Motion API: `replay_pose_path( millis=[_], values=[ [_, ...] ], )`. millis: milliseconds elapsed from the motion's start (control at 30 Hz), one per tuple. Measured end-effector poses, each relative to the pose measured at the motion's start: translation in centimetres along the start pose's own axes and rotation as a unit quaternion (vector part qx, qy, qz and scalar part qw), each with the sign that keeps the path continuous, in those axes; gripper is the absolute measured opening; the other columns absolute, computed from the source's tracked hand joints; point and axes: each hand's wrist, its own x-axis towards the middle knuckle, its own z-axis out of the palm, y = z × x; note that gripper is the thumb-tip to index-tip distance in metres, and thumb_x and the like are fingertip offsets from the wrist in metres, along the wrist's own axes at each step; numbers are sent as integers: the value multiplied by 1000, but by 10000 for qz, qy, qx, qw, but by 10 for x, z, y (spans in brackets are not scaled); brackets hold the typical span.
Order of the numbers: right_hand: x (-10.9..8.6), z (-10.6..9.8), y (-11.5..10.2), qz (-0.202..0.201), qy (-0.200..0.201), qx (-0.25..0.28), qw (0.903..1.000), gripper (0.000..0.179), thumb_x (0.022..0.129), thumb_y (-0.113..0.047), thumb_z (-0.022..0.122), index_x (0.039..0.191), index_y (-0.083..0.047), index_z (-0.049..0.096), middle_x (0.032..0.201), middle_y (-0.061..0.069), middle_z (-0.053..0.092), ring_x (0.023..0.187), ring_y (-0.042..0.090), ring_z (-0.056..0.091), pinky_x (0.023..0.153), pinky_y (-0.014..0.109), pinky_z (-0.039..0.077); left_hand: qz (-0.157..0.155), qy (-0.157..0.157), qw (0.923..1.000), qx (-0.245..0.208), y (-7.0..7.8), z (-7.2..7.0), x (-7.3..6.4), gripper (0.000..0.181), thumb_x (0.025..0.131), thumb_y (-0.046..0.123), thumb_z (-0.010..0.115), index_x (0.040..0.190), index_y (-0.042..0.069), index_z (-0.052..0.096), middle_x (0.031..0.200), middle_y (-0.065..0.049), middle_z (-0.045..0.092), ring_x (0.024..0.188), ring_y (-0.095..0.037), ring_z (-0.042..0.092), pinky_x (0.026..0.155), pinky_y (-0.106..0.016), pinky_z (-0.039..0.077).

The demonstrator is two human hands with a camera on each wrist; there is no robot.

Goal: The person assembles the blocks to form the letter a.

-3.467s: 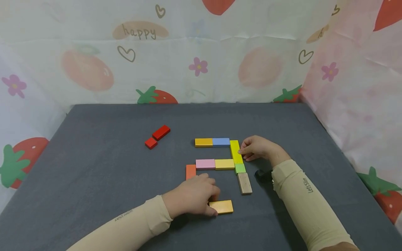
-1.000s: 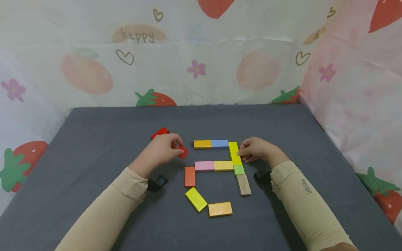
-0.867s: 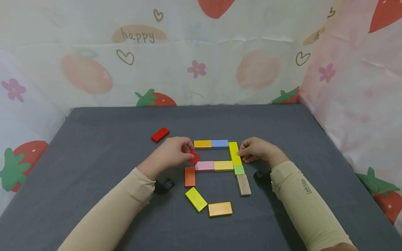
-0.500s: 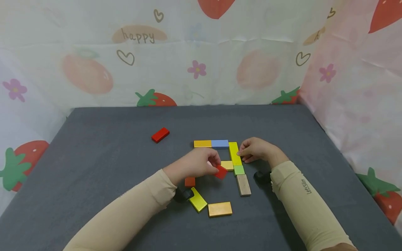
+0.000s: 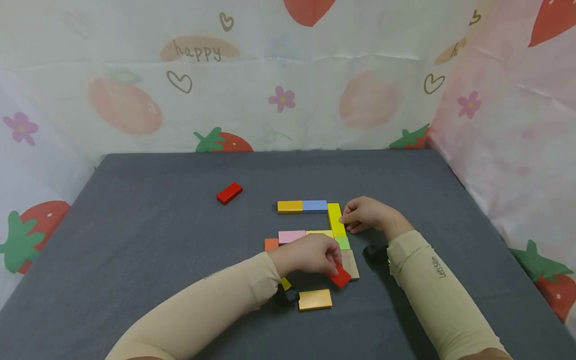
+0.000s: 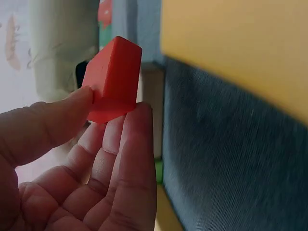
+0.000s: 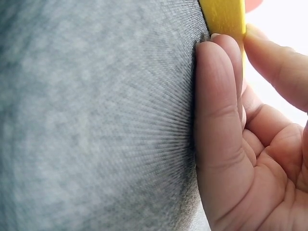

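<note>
My left hand [image 5: 310,254] pinches a small red block [image 5: 340,276] between thumb and fingertips. In the head view the block overlaps the near end of a bare wooden block [image 5: 351,264]. The left wrist view shows the red block [image 6: 115,77] held up at the fingertips. My right hand [image 5: 369,214] rests at the right side of a long yellow block [image 5: 336,219]. In the right wrist view its thumb touches the yellow block [image 7: 224,17] while nearly straight fingers lie against the cloth. A green block [image 5: 343,243] joins the yellow and wooden ones.
Orange-yellow [image 5: 290,207] and blue [image 5: 314,206] blocks form the far row. Pink [image 5: 291,237] and pale yellow [image 5: 319,233] blocks lie nearer, beside an orange-red block [image 5: 271,244]. A tan block [image 5: 315,300] lies in front, a red one [image 5: 229,193] far left. My left forearm mostly hides another yellow block [image 5: 286,284].
My left hand left the front blocks, picked up the small red block at the far left and carried it right and nearer, to the wooden block. The right hand stayed at the yellow block.
</note>
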Motion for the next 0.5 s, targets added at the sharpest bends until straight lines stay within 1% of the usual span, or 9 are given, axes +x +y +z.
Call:
replay_pose_path(
  millis=[100,200,333,500],
  values=[
    [0,0,0,-1,-5,-25,10000,15,93,-14,66,83,-5,59,75,3,54,67,16,56,69,27,56,-73,-82,9999,46,1,6,4,12,83,9,75,89,14,65,74,1,63,67,-11,54,63,-21,44],
    [1,0,0,-20,-26,-36,10000,15,93,-14,65,83,-6,59,75,2,55,67,15,56,69,27,56,-125,-138,9996,231,1,10,7,14,82,10,76,86,15,64,73,2,62,66,-11,53,61,-21,43],
    [1,0,0,-33,-32,-45,10000,15,93,-15,66,84,-5,59,75,2,56,67,15,57,69,27,56,-236,-217,9983,485,4,12,6,13,82,13,77,81,16,64,73,2,61,68,-11,53,62,-21,43],
    [1,0,1,-9,4,-59,10000,14,93,-15,66,84,-5,59,76,3,56,67,16,57,70,27,57,-379,-285,9974,547,6,12,7,14,83,15,77,80,16,64,75,3,61,69,-11,54,63,-21,44]
  ],
)
